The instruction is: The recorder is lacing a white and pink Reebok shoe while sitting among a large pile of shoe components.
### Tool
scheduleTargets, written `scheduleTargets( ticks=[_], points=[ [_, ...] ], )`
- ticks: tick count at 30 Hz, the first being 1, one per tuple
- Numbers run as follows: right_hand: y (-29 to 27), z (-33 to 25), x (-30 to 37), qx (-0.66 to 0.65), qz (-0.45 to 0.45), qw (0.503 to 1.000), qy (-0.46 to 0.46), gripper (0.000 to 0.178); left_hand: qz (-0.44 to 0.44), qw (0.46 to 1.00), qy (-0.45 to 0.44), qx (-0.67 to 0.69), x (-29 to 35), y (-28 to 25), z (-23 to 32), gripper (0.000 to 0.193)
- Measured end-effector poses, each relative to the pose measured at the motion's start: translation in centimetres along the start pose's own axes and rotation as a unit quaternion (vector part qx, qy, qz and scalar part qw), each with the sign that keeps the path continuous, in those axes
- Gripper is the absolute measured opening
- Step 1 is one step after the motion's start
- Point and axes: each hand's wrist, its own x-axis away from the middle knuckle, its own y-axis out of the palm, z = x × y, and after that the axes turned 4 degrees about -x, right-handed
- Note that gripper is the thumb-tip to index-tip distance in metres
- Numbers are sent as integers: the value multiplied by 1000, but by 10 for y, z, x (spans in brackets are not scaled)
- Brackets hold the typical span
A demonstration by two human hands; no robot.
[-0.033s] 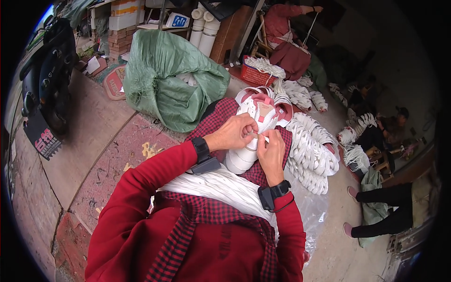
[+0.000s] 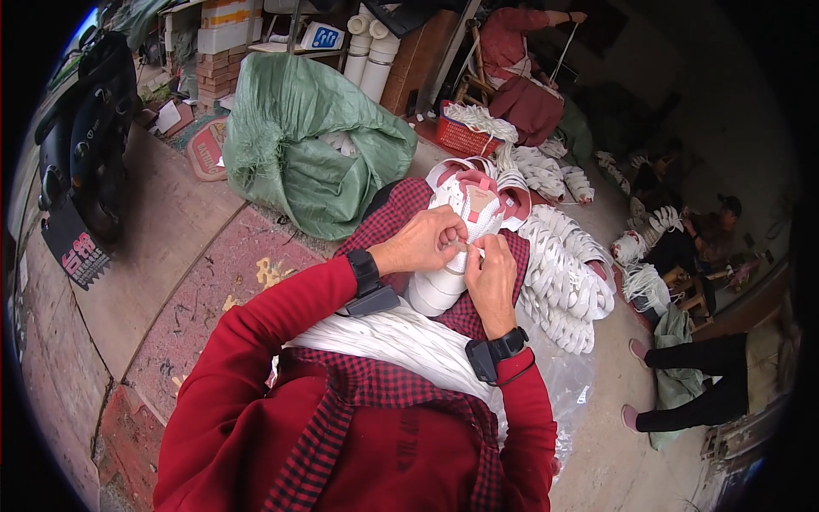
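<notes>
A white shoe upper [image 2: 474,205] with pink lining rests over a white rounded tube [image 2: 437,290] across my lap. At the upper's near end, my left hand [image 2: 426,241] is closed, its thumb and fingers pinching a thin white shoelace at the eyelet area. My right hand [image 2: 491,280] is closed close beside it, fingertips also pinching what looks like the lace; the exact grip is partly hidden. A thick bundle of white laces [image 2: 401,340] lies across my lap, over a red-and-black checked apron [image 2: 350,371].
To my right lie several stacked laced uppers [image 2: 563,282] on clear plastic. A large green woven sack [image 2: 311,145] stands ahead left. Beyond are a red basket [image 2: 467,130] of white laces and a seated person [image 2: 516,51]. A scooter [image 2: 90,145] stands left; another person's legs [image 2: 695,384] show right.
My right hand has shifted very slightly left toward my left fingertips, and the white lace tip at its fingers shows less. My left hand and the shoe upper stay put.
</notes>
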Motion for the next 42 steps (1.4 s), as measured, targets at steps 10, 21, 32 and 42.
scheduleTargets(
  ticks=[10, 21, 32, 42],
  points=[
    [-5, 27, -15, -144, -111, 981, 62, 9, 2, 1000, -13, 26, 2, 0, -3, 20],
    [-13, 19, -12, -29, -78, 996, 32, 14, 5, 1000, 9, 24, 0, 1, -7, 17],
    [-8, 34, -22, -207, -130, 953, 181, 16, 17, 999, 17, 21, -4, 6, -7, 19],
    [-26, 16, -22, -120, -133, 982, 60, 11, 13, 999, 20, 41, 2, 3, -9, 21]
  ],
)
